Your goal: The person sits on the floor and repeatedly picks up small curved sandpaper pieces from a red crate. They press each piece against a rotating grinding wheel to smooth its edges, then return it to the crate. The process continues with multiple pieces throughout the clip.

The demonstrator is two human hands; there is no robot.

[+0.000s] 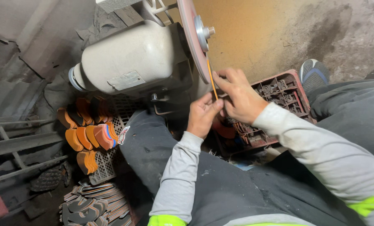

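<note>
While both hands meet near the middle of the frame, they pinch a thin orange sole piece [212, 79] edge-on against the pink grinding disc [192, 39] at upper centre. Fingers of the left hand [203, 115] are curled narrow, with thumb and forefinger closed on the lower end of the piece. Just right of it, the right hand [239, 98] grips the same piece higher up, fingertips pressed close together near the rim of the disc. Both arms wear grey sleeves with bright yellow-green bands at the lower edge of the frame. Left of the disc sits its cream-coloured motor housing [130, 58]. Below the motor, at centre left, orange sole pieces [88, 136] stand in rows on a white plastic crate [105, 165], and flat grey and orange soles [97, 205] lie stacked at lower left. Behind the hands, right of centre, lies a red plastic crate [285, 90]. A grey and blue shoe [314, 73] shows at upper right.
</note>
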